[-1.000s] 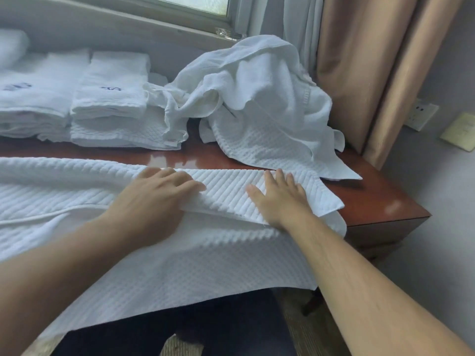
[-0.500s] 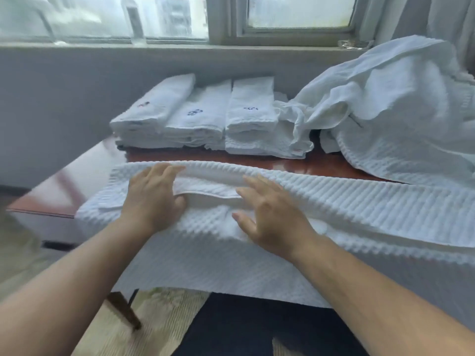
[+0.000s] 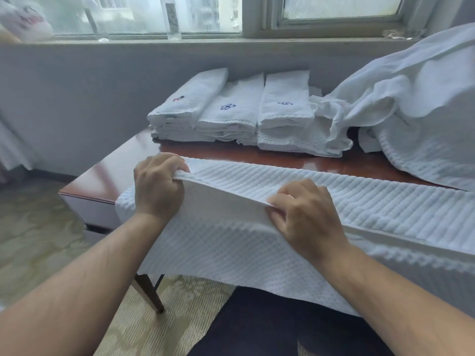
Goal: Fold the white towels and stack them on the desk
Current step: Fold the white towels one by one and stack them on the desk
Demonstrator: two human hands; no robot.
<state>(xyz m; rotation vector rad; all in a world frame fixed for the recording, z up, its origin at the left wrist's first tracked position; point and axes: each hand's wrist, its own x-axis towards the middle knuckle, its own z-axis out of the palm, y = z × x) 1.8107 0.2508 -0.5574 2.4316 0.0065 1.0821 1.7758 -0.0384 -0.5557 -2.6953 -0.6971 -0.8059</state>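
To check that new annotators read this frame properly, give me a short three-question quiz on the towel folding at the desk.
1. True or false: the left hand and the right hand both hold the lifted edge of the ribbed towel draped over the desk.
2. Where do the folded towels sit? A) on the floor; B) at the back of the desk, below the window sill; C) on the person's lap.
3. How many embroidered marks show on top of the folded towels?
Key: 1 true; 2 B; 3 three.
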